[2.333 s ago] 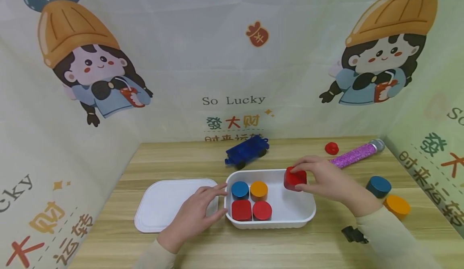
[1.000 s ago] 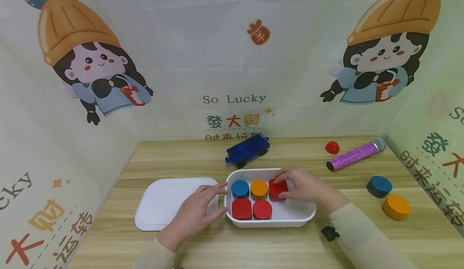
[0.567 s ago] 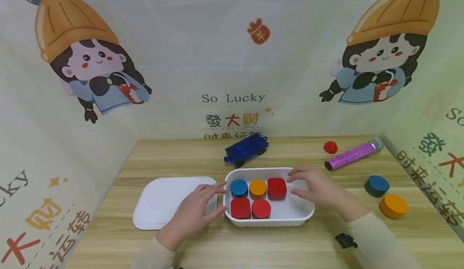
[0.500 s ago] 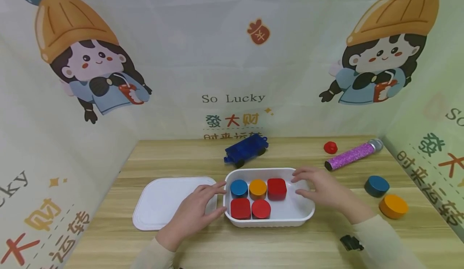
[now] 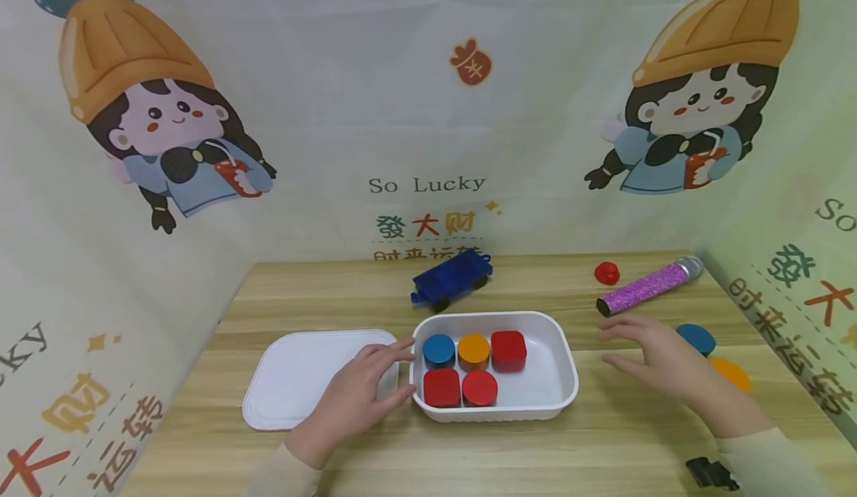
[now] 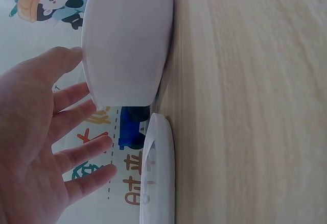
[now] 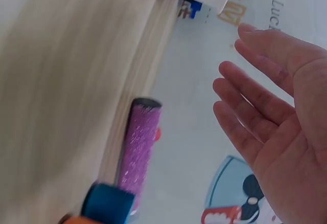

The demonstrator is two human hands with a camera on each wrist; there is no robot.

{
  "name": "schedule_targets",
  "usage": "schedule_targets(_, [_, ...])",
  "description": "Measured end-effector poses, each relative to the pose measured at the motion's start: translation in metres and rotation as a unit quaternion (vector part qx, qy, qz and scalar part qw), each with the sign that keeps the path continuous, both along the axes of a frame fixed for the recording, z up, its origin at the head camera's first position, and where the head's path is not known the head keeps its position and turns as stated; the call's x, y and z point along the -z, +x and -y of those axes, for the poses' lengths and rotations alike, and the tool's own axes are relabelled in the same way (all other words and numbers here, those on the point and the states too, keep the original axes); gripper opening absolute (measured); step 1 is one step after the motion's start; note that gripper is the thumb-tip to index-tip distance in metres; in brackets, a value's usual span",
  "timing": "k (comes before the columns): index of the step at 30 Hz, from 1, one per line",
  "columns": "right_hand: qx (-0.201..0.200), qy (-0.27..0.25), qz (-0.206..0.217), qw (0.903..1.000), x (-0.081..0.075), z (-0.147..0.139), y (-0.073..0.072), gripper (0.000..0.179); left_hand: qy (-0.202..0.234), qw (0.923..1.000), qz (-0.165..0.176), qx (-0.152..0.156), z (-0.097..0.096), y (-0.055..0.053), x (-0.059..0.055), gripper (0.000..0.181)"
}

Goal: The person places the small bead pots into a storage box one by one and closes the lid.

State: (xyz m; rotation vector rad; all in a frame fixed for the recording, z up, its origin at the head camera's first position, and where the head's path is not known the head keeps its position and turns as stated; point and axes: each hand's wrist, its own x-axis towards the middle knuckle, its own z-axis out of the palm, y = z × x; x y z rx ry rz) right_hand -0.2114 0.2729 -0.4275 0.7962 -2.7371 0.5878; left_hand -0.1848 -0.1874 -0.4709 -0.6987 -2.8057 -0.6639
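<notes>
My left hand (image 5: pixel 358 387) touches the left end of a white plastic box (image 5: pixel 544 367) with its thumb and fingertips, the fingers loosely spread. Inside the box sit a blue round block (image 5: pixel 439 350), an orange round block (image 5: pixel 474 350), a red square block (image 5: pixel 509 350), a second red square block (image 5: pixel 442 387) and a red round block (image 5: pixel 480 388). My right hand (image 5: pixel 663 359) hovers over the table right of the box, its palm bare in the right wrist view. Just beyond it are another blue round block (image 5: pixel 696 339) and another orange round block (image 5: pixel 731 373), both partly hidden by that hand.
A white lid (image 5: pixel 294 378) lies left of the box, partly under my left hand. Behind the box stands a blue toy wagon (image 5: pixel 451 280). A glittery purple toy microphone (image 5: pixel 646 289) and a small red piece (image 5: pixel 607 273) lie at the back right.
My right hand set the red square block down inside the box beside the orange one, let go, and moved right, out of the box. The left hand stayed at the box's end.
</notes>
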Motion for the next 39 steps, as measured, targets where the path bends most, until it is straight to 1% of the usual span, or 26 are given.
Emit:
schedule_targets(4, [0.008,-0.006,-0.051,0.9987,0.01,-0.015,0.006,0.025,0.002,1.0,0.004,-0.005,0.002,0.002,0.002,0.042])
schedule_targets(6, [0.016,-0.005,-0.069,0.9975,0.015,-0.025,0.009,0.027,0.004,1.0,0.005,-0.004,0.002,0.002,0.003,0.042])
schedule_targets(9, [0.031,0.001,-0.085,0.9959,0.019,-0.041,0.013,0.031,0.005,1.0,0.004,-0.003,0.002,0.002,0.003,0.042])
schedule_targets(15, [0.055,0.005,-0.071,0.9959,0.017,-0.069,0.016,0.036,0.004,0.9999,0.007,-0.006,0.002,0.002,0.002,0.042])
schedule_targets(18, [0.081,0.024,-0.046,0.9954,0.014,-0.078,0.017,0.035,0.0,0.9999,0.011,-0.01,0.002,0.002,0.001,0.042])
schedule_targets(23, [0.11,0.04,-0.006,0.9931,0.011,-0.091,0.021,0.036,0.0,0.9999,0.012,-0.009,0.002,0.001,-0.002,0.042])
schedule_targets(25, [0.117,0.038,0.0,0.9924,0.01,-0.096,0.023,0.035,0.001,0.9999,0.011,-0.007,0.001,0.001,-0.002,0.042])
schedule_targets(26, [0.122,0.042,0.003,0.9916,0.01,-0.099,0.024,0.035,0.001,0.9999,0.009,-0.006,0.001,0.001,-0.001,0.042])
schedule_targets(31, [0.148,0.062,0.048,0.9858,0.011,-0.11,0.028,0.035,0.001,1.0,0.006,-0.001,0.0,0.001,-0.002,0.042])
schedule_targets(33, [0.153,0.07,0.058,0.984,0.013,-0.113,0.029,0.035,0.001,1.0,0.004,0.001,0.0,0.001,-0.002,0.042])
schedule_targets(35, [0.156,0.076,0.063,0.9827,0.014,-0.114,0.029,0.035,0.0,1.0,0.002,0.001,0.0,0.001,-0.002,0.042])
schedule_targets(39, [0.157,0.08,0.06,0.9826,0.017,-0.116,0.03,0.033,-0.002,1.0,0.002,0.001,0.0,0.0,-0.001,0.042])
